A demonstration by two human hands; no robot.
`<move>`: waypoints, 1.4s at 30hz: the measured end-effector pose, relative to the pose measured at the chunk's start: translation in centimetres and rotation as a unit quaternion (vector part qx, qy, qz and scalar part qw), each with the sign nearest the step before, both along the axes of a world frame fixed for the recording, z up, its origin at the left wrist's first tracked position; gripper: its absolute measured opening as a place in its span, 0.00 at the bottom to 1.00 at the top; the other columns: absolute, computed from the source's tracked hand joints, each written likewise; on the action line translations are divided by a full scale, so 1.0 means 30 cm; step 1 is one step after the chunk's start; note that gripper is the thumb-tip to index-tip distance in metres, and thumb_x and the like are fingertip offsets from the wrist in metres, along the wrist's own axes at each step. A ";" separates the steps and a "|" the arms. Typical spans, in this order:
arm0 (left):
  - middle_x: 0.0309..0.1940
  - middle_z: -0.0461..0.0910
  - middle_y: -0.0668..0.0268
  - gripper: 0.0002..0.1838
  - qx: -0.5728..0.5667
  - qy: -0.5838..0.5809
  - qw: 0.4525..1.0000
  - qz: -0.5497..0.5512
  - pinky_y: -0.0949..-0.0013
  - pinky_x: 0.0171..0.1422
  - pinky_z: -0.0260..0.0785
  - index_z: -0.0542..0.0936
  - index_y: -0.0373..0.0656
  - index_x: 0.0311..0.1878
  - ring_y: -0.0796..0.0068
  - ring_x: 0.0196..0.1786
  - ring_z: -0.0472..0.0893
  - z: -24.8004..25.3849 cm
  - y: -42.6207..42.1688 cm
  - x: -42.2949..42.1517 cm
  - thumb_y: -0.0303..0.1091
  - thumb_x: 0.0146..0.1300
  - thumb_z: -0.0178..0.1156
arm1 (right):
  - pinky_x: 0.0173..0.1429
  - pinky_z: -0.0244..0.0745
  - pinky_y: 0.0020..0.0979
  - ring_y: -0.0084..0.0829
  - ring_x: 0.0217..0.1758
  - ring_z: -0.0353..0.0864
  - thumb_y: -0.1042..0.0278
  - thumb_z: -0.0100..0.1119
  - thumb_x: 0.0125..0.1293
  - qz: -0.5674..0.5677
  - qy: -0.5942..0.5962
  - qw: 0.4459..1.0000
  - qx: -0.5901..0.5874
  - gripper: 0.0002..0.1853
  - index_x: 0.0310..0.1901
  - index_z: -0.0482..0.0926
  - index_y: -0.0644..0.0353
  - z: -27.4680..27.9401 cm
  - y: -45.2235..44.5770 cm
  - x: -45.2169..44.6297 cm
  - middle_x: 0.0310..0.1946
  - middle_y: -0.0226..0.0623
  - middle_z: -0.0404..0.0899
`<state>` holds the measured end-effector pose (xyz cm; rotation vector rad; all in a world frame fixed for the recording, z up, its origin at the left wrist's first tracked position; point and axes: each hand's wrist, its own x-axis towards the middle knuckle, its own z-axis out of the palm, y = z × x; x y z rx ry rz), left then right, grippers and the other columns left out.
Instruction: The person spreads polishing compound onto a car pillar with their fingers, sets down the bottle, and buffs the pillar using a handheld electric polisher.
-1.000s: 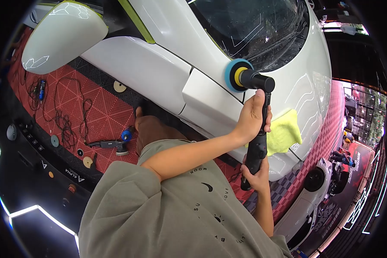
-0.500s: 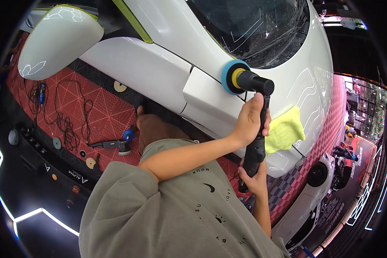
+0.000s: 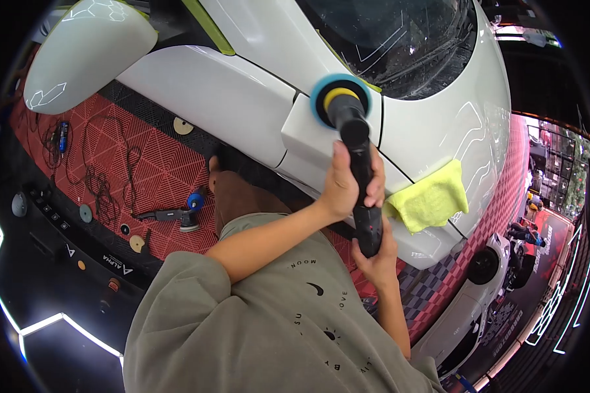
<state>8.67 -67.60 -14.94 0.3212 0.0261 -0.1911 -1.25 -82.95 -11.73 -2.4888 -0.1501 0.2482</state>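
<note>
A black cordless car polisher (image 3: 368, 226) with a yellow backing plate and a round blue foam pad (image 3: 313, 108) is in both my hands. My left hand (image 3: 341, 183) is wrapped round its neck, just behind the angled head. Lower down, my right hand (image 3: 380, 259) grips the rear end of the body. The pad lies over the white car's front fender (image 3: 308, 131), by the panel seam below the windshield; it appears to rest on the paint. To the right of the tool, a yellow-green microfiber cloth (image 3: 432, 200) is draped on the bodywork.
A side mirror (image 3: 88, 56) juts out at upper left. Green masking tape (image 3: 210, 26) edges the window. On the red floor mat (image 3: 157, 150) lie another polisher (image 3: 177, 216), loose cords (image 3: 101, 190) and pads. Another white car (image 3: 465, 314) stands at right, near people.
The polisher and both my hands have moved left, and its head has swung so the pad now lies flatter over the fender. The cloth stays on the bodywork.
</note>
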 end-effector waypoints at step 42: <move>0.11 0.62 0.69 0.43 -0.157 -0.033 0.984 0.077 0.67 0.20 0.66 0.63 0.49 0.31 0.77 0.08 0.60 -0.023 0.413 0.084 0.86 0.56 0.27 | 0.41 0.75 0.41 0.51 0.38 0.81 0.79 0.72 0.39 0.112 -0.093 0.976 -0.159 0.43 0.64 0.69 0.61 0.109 0.377 0.197 0.40 0.49 0.79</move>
